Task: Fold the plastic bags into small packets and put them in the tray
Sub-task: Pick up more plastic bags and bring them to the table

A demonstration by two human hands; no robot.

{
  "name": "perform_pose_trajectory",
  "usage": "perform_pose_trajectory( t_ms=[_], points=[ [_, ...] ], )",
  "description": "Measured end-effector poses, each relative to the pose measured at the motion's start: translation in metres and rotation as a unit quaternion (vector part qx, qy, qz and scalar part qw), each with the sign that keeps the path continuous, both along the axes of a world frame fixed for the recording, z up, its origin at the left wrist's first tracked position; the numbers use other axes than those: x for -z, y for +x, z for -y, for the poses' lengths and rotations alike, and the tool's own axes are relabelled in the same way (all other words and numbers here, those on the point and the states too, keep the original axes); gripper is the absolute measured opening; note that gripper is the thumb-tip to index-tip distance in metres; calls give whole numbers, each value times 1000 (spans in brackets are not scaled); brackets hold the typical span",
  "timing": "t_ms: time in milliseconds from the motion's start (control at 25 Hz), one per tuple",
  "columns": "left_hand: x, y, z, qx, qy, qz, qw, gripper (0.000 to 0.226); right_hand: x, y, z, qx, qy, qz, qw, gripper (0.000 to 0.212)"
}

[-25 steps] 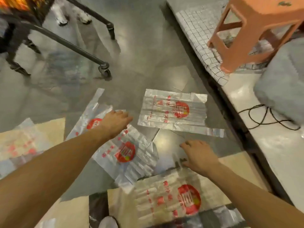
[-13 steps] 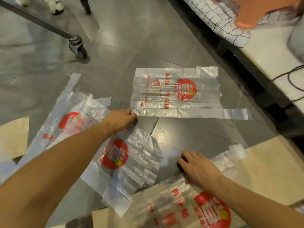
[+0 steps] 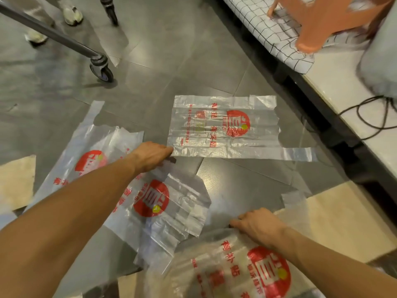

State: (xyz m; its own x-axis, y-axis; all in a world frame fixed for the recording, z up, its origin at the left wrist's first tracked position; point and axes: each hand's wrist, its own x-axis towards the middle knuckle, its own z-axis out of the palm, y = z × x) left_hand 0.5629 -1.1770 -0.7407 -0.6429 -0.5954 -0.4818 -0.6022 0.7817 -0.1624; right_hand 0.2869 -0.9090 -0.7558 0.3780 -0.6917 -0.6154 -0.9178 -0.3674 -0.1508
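Clear plastic printed with a red roundel made up every bag before you. One flat bag (image 3: 223, 125) lay smoothed out on the grey floor (image 3: 182, 50) just past the middle of your view, toward 12 o'clock, with its handle strips pointing to 3 o'clock. Your left hand (image 3: 150, 155) was at that bag's 7 o'clock corner, knuckles up and fingers curled down at the edge. I cannot tell whether they pinched the film or only touched it.

A crumpled bag (image 3: 171, 207) lay under that forearm at 7 o'clock, overlapping an outer bag (image 3: 90, 151) at 9 o'clock. Your right hand (image 3: 257, 226) sat at 5 o'clock on the far edge of the nearest bag (image 3: 236, 272), fingers bent onto the film. I cannot tell its grip either. That bag lay partly on a cardboard sheet (image 3: 335, 222) at 4 o'clock.

A caster wheel (image 3: 102, 68) stood at 11 o'clock. An orange stool (image 3: 318, 20) rested on a checked cloth (image 3: 268, 33) at 1 o'clock, and a black cable (image 3: 369, 117) lay at 3 o'clock.
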Motion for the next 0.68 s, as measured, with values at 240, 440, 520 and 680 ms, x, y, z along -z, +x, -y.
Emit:
perform_pose_trajectory(
  t_ms=[240,440,520,680],
  points=[
    [-122,-26,-7,-9,-16,8,1000,16,-109,-5,-13,-63,-83,24,994,44],
    [-285,-67,-29,0,-12,-8,1000,16,-266,-15,-37,-68,-101,4,993,52],
    [-370,-86,-41,14,-8,-25,1000,17,-348,-24,-44,-26,-146,18,989,53],
    [-547,-134,-72,61,28,-66,996,24,-517,-46,-59,135,-220,54,965,32]
  ],
)
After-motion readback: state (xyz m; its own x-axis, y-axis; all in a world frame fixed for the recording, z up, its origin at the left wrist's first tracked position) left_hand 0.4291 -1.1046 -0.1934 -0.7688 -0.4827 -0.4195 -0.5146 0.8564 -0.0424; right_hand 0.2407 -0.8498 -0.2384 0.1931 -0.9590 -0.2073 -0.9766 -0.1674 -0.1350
